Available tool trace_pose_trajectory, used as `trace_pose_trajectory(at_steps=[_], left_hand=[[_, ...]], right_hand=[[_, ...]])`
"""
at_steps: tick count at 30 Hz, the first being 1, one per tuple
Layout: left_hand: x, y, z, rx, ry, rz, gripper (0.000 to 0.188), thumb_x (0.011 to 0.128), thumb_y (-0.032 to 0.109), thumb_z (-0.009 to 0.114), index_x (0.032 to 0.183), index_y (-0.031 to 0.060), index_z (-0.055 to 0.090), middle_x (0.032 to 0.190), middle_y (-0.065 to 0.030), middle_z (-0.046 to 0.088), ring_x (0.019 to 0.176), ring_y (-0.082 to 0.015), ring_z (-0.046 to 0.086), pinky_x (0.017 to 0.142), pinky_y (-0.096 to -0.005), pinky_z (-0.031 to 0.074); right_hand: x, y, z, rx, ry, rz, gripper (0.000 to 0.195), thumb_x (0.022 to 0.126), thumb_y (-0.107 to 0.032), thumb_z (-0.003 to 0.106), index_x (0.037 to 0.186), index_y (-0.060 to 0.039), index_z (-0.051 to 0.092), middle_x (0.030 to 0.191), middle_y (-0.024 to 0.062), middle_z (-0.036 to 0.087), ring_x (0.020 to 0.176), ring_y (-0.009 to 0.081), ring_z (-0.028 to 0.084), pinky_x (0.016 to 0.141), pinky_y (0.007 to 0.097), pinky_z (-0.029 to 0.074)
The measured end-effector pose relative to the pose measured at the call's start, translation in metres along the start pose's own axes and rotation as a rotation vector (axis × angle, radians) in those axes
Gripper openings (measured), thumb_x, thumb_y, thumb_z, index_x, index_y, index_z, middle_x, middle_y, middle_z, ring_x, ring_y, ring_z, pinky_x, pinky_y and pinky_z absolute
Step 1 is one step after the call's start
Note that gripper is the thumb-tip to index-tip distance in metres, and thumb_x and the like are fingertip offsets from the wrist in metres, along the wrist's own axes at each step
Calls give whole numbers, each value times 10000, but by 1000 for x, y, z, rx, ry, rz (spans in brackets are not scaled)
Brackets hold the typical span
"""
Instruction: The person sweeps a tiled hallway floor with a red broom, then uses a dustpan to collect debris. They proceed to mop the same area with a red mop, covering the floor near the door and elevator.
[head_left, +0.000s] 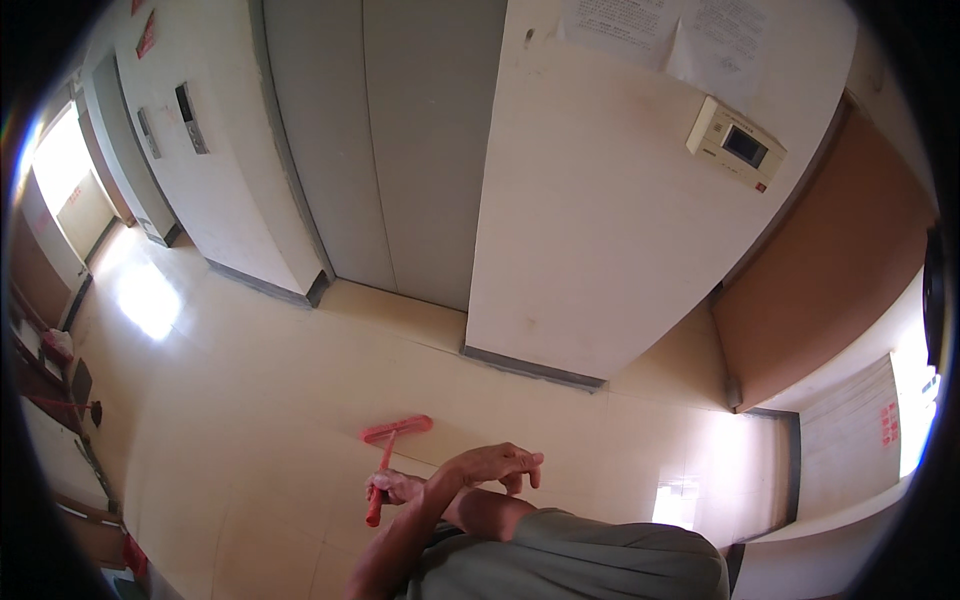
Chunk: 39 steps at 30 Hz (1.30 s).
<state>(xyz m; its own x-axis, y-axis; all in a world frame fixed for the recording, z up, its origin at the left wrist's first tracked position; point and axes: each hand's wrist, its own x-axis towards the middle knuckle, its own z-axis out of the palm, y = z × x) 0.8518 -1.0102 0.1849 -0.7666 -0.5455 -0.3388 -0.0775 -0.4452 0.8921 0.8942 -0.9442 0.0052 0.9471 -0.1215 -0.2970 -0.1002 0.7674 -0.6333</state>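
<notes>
Low in the view, my right hand is closed around the handle of a red squeegee-like tool. Its wide pinkish head points away from me, over the tiled floor; whether it touches the floor I cannot tell. My left forearm crosses over my right arm. Beyond that crossing, my left hand is empty, its fingers bent and apart. Part of my right forearm is hidden behind the left one. A grey-green sleeve covers my right upper arm.
Grey elevator doors stand ahead, beside a white wall with papers and a wall-mounted panel with a small screen. A brown door is at the right. Elevator call panels and a second grey doorway are at the left. Several items line the left edge.
</notes>
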Motion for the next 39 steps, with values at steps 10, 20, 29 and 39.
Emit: trace_pose_trajectory(at_steps=[10, 20, 29, 39], left_hand=[[38, 18, -23, 27, -31, 25, 571, 907, 579, 413, 872, 50, 625, 663, -40, 564, 648, -120, 549, 692, -264, 429], [43, 40, -42, 169, -1, -24, 477, 919, 492, 460, 812, 55, 616, 624, -20, 544, 565, -88, 483, 528, -250, 393], [-85, 40, -71, 743, 848, 207, 159, 823, 214, 624, 861, 60, 612, 887, -100, 638, 821, -268, 614, 684, -354, 475], [-142, -30, -133, 691, 822, 523, 231, 692, 147, 750, 711, 53, 540, 744, -91, 591, 692, -257, 574, 628, -332, 449]], right_hand=[[9, -26, -32, 41, -76, -23, 267, 920, -259, 454, 1061, -44, 528, 925, 51, 558, 866, 148, 534, 805, 298, 443], [31, -49, -54, 121, -62, -66, 243, 930, -228, 433, 997, -19, 537, 883, 55, 559, 833, 157, 536, 789, 295, 443], [45, -85, -92, 147, 173, -5, 216, 919, -205, 426, 831, -40, 536, 739, 27, 548, 689, 158, 522, 692, 295, 435], [70, -84, -76, 346, 376, -140, 216, 897, -209, 446, 752, -67, 520, 690, 14, 532, 641, 146, 505, 640, 295, 423]])
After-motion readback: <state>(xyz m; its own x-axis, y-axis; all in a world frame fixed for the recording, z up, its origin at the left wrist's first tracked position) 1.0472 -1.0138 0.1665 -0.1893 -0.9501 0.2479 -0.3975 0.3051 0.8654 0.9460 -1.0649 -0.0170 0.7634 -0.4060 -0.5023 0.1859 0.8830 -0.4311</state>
